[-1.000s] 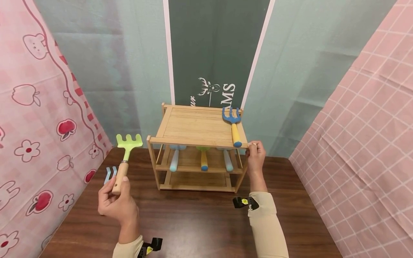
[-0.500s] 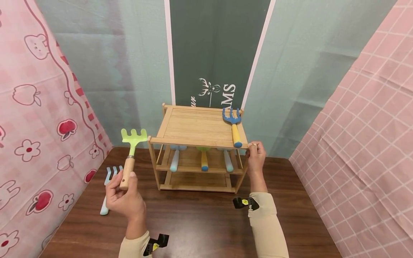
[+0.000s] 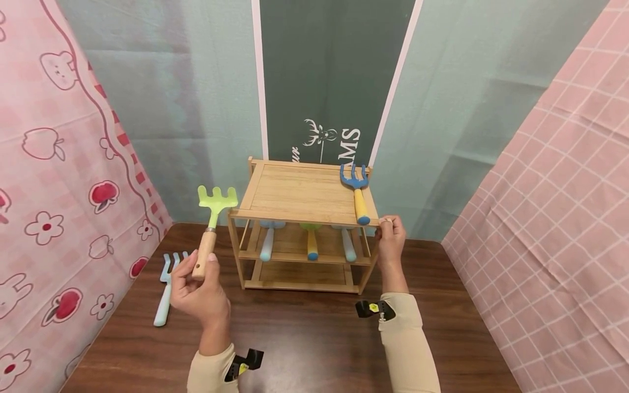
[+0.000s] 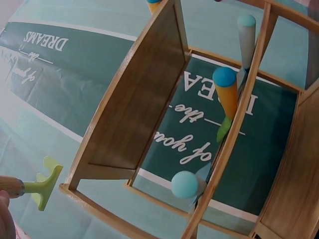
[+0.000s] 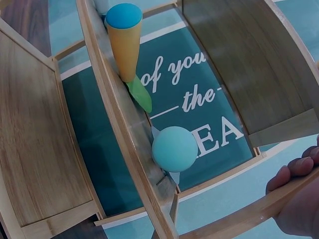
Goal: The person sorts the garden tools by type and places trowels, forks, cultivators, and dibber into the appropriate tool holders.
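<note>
My left hand [image 3: 203,295] pinches the wooden handle of a small rake with a light green head [image 3: 217,202]. It is held up, tines upward, beside the left front corner of the wooden shelf rack [image 3: 295,188]. With curled fingers, my right hand [image 3: 390,243] grips the rack's right front post near the top. On the top shelf, at the right, lies a blue rake with a yellow handle [image 3: 361,206]. Three tools stick out of the middle shelf: one with a pale blue handle [image 3: 267,245], one yellow [image 3: 312,244], one pale grey-blue [image 3: 348,245]. Their heads are partly hidden by the top shelf.
A pale blue rake [image 3: 165,297] lies on the dark wooden table [image 3: 304,338], left of the rack and partly behind my left hand. Pink cloths hang at both sides, and a green cloth [image 3: 334,65] hangs behind the rack.
My left hand has moved right and slightly up with the green rake, closer to the rack, uncovering more of the pale blue rake on the table. The right hand stays on the post.
</note>
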`<state>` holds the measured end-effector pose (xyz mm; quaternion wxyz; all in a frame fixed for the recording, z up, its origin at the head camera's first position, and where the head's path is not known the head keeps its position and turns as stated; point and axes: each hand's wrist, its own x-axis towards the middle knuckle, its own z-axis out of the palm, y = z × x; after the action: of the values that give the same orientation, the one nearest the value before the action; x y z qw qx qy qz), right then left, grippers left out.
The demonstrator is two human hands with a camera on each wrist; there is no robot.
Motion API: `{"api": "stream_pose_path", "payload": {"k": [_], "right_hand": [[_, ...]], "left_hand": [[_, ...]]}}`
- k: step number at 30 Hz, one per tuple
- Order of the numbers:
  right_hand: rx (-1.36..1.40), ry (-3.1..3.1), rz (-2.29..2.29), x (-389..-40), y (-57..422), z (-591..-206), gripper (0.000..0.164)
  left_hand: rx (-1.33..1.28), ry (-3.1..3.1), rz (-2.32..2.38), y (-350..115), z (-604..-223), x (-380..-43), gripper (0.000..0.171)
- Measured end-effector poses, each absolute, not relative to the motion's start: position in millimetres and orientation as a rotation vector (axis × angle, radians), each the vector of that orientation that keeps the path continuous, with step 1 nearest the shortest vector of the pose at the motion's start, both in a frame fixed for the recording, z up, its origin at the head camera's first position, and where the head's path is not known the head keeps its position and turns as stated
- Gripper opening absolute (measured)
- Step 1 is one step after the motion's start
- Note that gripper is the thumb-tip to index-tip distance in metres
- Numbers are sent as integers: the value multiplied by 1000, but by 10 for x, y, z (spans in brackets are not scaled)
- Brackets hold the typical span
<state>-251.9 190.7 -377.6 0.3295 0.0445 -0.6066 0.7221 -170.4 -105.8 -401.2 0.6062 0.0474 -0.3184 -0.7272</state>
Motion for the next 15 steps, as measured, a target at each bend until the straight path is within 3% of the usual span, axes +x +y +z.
{"api": "stream_pose_path", "payload": {"k": [15], "right_hand": [[104,-1576,1910,-2498,1897,-3745,12]], "left_hand": [[57,-772,-1773,-839,-3933,-1793,23]]}}
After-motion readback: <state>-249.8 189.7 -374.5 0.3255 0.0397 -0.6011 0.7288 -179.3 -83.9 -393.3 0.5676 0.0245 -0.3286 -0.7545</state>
